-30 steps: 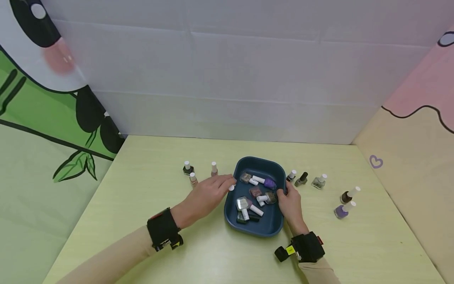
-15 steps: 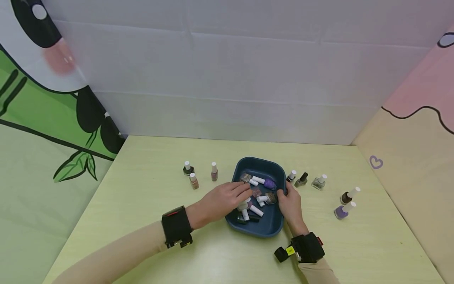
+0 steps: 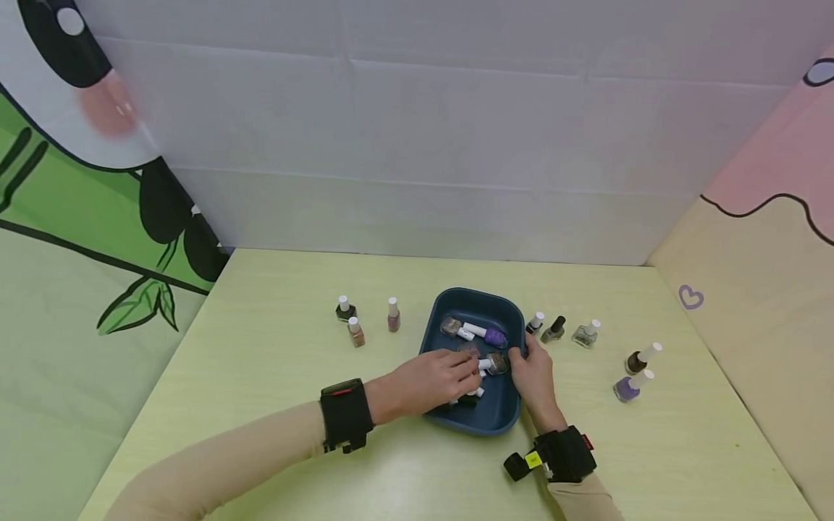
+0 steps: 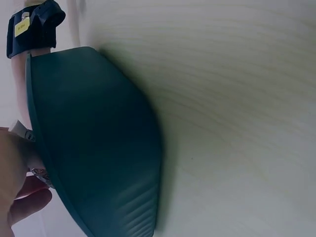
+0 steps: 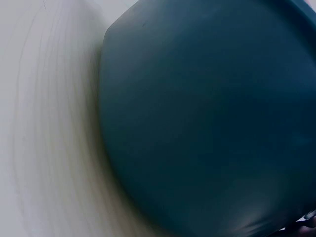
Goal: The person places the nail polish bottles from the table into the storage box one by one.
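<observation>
A dark blue plastic basin point(image 3: 470, 424) stands on the table with several nail polish bottles lying inside. Among them are a purple bottle point(image 3: 495, 338) and a brown glittery bottle point(image 3: 498, 362). My left hand point(image 3: 431, 382) is down in the basin, fingers curled over the bottles. It grips a nail polish bottle, mostly hidden under the fingers. From the left wrist, a white cap point(image 4: 20, 130) and a glittery bottle point(image 4: 42, 176) show beside that hand, over the rim. My right hand point(image 3: 534, 373) holds the basin's right rim, thumb on the inside.
Left of the basin stand a dark bottle point(image 3: 345, 310), a peach bottle point(image 3: 356, 333) and a mauve bottle point(image 3: 394, 316). To the right are a grey-green bottle point(image 3: 554, 330), a clear glittery bottle point(image 3: 586, 333), a dark brown bottle point(image 3: 637, 361) and a violet bottle point(image 3: 627, 388).
My left hand has moved right from the basin's left rim, where a white cap showed at its fingertips, into the basin over the bottles. The right hand and basin stay put.
</observation>
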### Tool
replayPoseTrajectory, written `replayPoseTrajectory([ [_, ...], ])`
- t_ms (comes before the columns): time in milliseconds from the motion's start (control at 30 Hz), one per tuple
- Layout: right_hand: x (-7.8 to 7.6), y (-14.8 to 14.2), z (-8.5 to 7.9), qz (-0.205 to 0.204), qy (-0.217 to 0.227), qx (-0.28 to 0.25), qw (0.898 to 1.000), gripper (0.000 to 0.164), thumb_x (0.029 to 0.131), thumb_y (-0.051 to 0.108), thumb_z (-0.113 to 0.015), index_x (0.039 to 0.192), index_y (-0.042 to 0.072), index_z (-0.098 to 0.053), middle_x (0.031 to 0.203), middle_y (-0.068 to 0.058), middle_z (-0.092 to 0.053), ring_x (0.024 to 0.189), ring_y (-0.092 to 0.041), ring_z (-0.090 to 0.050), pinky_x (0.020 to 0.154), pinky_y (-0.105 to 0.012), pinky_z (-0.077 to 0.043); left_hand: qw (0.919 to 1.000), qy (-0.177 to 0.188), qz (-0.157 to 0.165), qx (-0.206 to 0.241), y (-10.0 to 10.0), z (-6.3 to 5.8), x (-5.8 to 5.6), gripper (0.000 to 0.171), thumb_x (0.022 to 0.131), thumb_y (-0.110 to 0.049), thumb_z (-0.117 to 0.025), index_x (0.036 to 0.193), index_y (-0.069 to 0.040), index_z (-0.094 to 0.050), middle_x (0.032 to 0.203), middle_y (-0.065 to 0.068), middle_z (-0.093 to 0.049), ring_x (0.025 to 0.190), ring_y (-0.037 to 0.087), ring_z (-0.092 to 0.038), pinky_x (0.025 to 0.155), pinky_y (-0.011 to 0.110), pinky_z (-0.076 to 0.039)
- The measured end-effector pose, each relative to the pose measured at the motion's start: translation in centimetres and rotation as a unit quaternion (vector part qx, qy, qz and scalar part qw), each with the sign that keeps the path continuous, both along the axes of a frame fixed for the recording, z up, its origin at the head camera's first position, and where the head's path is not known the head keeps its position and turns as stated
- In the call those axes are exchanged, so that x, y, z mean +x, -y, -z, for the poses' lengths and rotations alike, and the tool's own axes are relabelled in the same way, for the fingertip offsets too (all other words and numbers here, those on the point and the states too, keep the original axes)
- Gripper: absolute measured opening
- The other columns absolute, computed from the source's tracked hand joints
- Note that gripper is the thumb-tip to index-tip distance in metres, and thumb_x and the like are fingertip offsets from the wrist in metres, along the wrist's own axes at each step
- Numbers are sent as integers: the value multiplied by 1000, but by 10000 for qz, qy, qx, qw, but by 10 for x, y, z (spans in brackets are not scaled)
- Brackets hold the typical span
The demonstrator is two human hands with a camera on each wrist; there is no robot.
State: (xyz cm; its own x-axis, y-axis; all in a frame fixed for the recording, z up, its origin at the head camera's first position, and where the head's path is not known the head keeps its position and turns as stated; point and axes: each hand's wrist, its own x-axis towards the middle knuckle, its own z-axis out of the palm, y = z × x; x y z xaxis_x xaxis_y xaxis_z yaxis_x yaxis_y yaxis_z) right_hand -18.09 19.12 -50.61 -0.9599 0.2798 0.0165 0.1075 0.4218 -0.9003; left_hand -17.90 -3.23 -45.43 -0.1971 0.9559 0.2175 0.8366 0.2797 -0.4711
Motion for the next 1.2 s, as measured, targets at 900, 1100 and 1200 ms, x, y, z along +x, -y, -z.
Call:
replayPoseTrajectory([
  [900,0,0,0,3,-81,146,9999,46,100,2,-49,145,-6,-54,135,-28,-63,111,-35,-62,88,-42,-50,9859,-230,258,-1635,-28,5,3,23,106,-28,-59,124,-33,-72,124,-13,-69,116,5,-61,103,25,-46],
  [1100,0,0,1,48,-166,201,9996,45,99,1,-50,143,-8,-55,132,-30,-64,110,-37,-64,88,-46,-51,9845,-205,278,-1719,-30,7,3,22,106,-26,-60,121,-34,-74,126,-12,-67,118,7,-59,109,27,-43],
  [1200,0,-1,2,47,-157,200,9997,45,99,1,-49,143,-8,-55,133,-30,-64,109,-37,-64,88,-46,-51,9843,-211,295,-1729,-30,8,3,22,106,-26,-59,120,-35,-74,127,-12,-66,119,7,-58,109,27,-43],
])
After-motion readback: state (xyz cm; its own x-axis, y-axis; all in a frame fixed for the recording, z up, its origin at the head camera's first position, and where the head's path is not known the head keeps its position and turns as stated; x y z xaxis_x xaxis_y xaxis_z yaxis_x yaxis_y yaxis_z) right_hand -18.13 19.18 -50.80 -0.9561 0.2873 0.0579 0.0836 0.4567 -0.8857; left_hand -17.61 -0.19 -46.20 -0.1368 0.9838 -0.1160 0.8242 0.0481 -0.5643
